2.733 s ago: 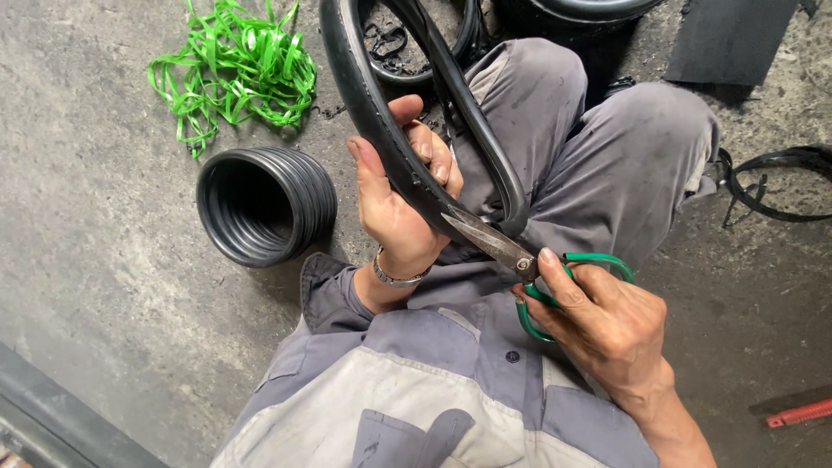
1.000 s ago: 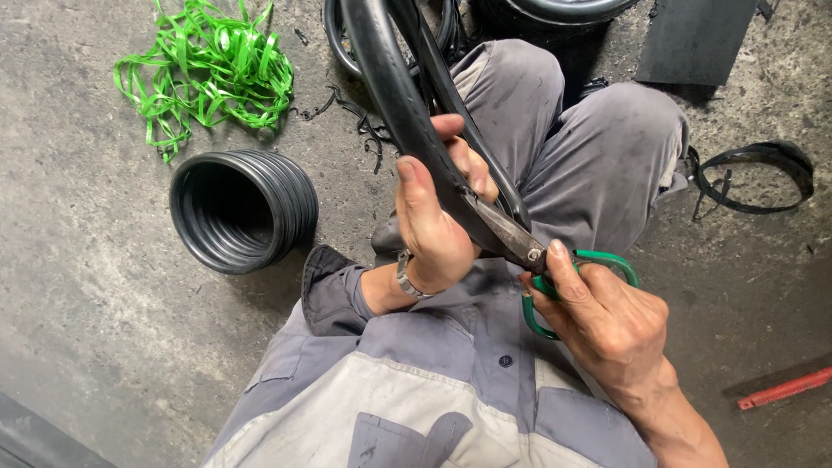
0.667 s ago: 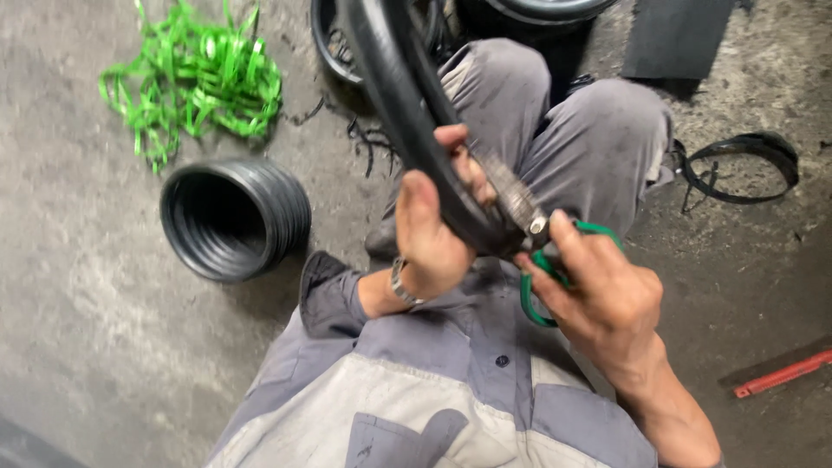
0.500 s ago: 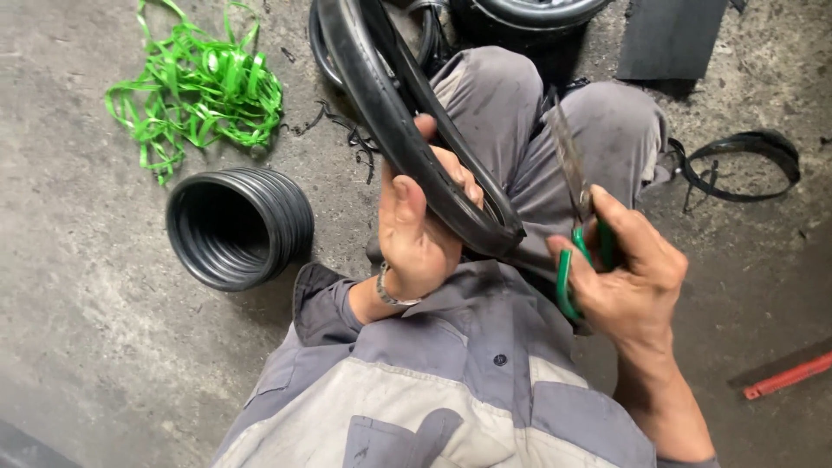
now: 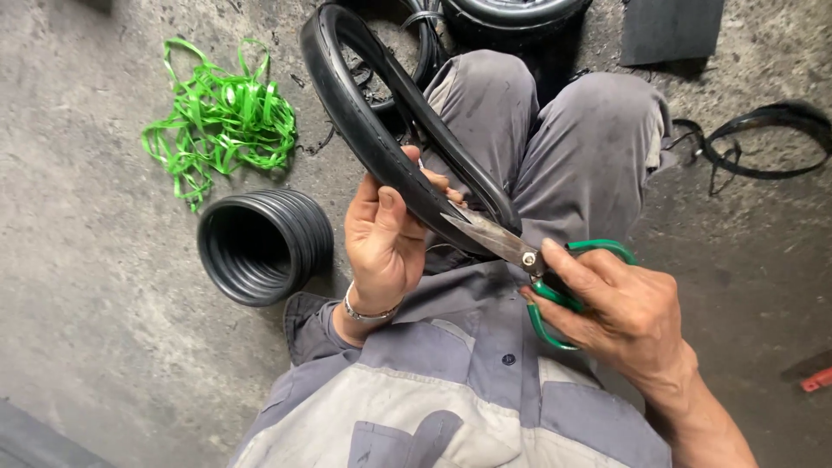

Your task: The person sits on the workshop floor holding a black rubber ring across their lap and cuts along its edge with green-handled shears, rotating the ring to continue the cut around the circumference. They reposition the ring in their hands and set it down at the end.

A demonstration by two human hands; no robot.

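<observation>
My left hand (image 5: pixel 381 238) grips a black rubber tyre loop (image 5: pixel 364 121) near its lower bend, holding it up over my lap. My right hand (image 5: pixel 620 308) holds green-handled scissors (image 5: pixel 529 260); the metal blades point left and meet the rubber just below my left thumb. I sit on the ground in grey trousers and a grey work shirt.
A stack of black rubber rings (image 5: pixel 264 247) lies on the concrete to the left. A tangle of green plastic strapping (image 5: pixel 221 130) lies behind it. A black rubber strip loop (image 5: pixel 767 143) sits at the right, more tyres (image 5: pixel 511 13) at the top, a red tool tip (image 5: pixel 815 380) at far right.
My right hand swung the scissors up away from the tyre, then brought them back down; the blades now meet the rubber again. The left hand kept its grip on the tyre.
</observation>
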